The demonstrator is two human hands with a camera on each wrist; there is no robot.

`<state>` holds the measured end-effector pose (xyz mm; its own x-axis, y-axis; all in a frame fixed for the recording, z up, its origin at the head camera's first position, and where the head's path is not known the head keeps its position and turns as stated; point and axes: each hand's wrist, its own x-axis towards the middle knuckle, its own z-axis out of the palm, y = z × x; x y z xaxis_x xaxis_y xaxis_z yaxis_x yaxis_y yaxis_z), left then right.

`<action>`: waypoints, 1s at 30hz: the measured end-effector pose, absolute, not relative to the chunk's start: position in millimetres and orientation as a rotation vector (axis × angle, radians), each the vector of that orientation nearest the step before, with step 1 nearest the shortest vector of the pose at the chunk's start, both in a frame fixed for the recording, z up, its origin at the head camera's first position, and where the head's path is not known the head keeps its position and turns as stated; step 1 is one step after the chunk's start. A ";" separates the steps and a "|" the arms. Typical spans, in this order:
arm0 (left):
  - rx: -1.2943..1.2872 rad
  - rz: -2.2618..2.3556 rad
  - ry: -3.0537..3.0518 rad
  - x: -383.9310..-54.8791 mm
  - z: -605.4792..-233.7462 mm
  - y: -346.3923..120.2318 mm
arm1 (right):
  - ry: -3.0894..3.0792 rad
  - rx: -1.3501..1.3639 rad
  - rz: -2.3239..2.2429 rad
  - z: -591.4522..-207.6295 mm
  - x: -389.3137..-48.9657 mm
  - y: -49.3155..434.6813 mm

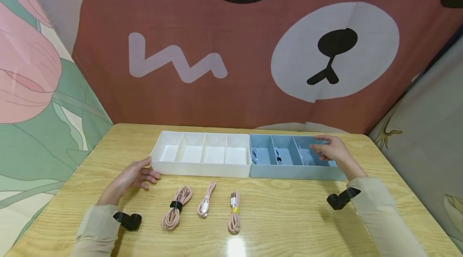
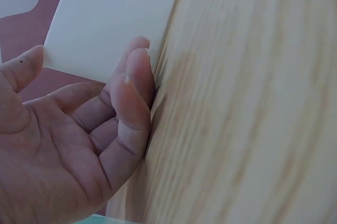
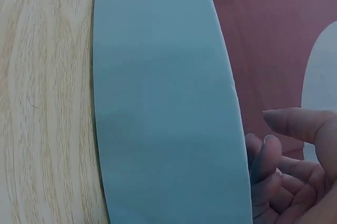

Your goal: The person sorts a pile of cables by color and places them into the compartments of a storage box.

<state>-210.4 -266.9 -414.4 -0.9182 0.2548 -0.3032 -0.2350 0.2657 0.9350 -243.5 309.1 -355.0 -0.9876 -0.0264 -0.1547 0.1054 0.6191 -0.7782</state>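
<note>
My left hand (image 1: 139, 174) is at the left end of a white divided box (image 1: 202, 169), its fingers loosely bent and holding nothing. In the left wrist view the thumb tip (image 2: 36, 55) lies at the box's edge. My right hand (image 1: 334, 151) hovers over the right end of a blue divided box (image 1: 296, 172), fingers loosely bent, nothing seen between them. Bundled blue cables lie in the blue box: one cable (image 1: 255, 155) in the leftmost compartment, another (image 1: 278, 156) beside it, a third (image 1: 303, 158) further right. The hand partly hides the rightmost compartment.
Three pink cables lie on the wooden table (image 1: 282, 216) before the boxes: one (image 1: 182, 196) with a black strap, a smaller one (image 1: 207, 198), and one (image 1: 235, 223) with a yellow tie. The boxes stand end to end. A printed curtain (image 1: 173, 104) hangs behind.
</note>
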 end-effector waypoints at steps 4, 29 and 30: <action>0.022 1.699 2.143 -211.0 -414.8 -267.1 | 2.632 0.074 -1.390 -352.7 -241.3 310.1; -0.014 1.691 2.160 -210.8 -415.2 -266.2 | 2.558 0.022 -1.589 -346.7 -216.5 292.9; -0.015 1.691 2.159 -210.6 -415.2 -266.1 | 2.556 0.010 -1.598 -346.8 -215.2 292.2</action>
<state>-210.6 -266.1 -415.2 -0.9216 0.2313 -0.3118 -0.2473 0.2693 0.9308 -215.2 292.2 -346.8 -0.9919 -0.0619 -0.1110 0.0726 0.4403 -0.8949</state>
